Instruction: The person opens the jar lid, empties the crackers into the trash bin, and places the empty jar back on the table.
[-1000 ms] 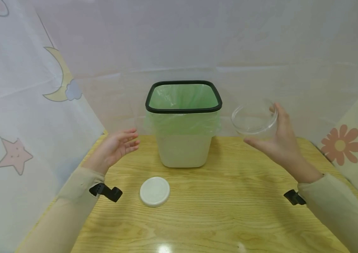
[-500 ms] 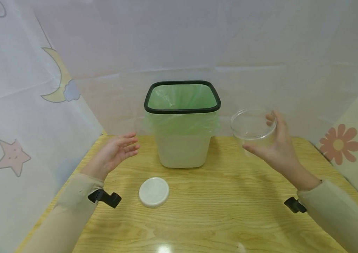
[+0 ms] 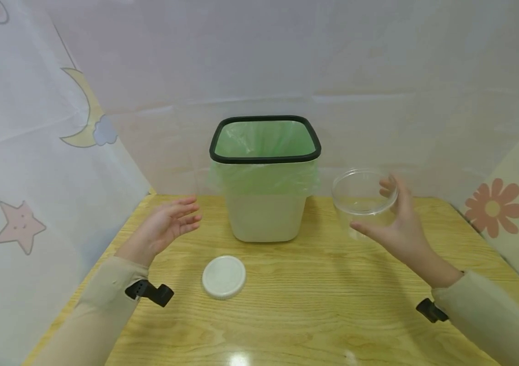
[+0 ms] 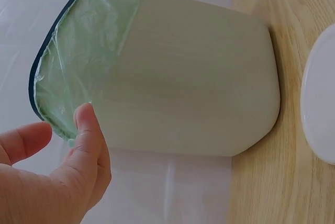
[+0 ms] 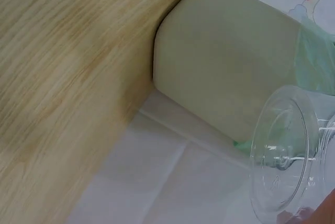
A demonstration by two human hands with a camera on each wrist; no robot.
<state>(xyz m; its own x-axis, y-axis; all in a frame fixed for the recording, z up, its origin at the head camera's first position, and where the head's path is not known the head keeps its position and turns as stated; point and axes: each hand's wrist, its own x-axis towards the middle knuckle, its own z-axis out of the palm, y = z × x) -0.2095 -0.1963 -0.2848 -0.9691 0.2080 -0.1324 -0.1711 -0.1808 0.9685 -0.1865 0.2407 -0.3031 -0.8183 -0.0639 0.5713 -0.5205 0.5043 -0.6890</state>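
In the head view my right hand (image 3: 403, 223) grips a clear plastic tub (image 3: 364, 195) by its side, thumb in front and fingers behind. The tub is upright, held right of the bin, with its round rim on top. Its clear base (image 5: 277, 156) faces the right wrist camera. My left hand (image 3: 168, 223) is raised left of the bin, holding nothing, its fingers loosely bent and apart from the bin. A round white lid (image 3: 224, 277) lies flat on the table, nearer to me than the bin.
A pale trash bin (image 3: 266, 213) with a black rim (image 3: 266, 160) and a green liner bag (image 3: 264, 178) stands at the back middle of the wooden table (image 3: 314, 305). Behind it hangs a printed cloth (image 3: 259, 61), which also covers both sides.
My right hand has lowered the clear tub, moving it slightly left. My left hand has sunk a little. The bin and lid have stayed in place.
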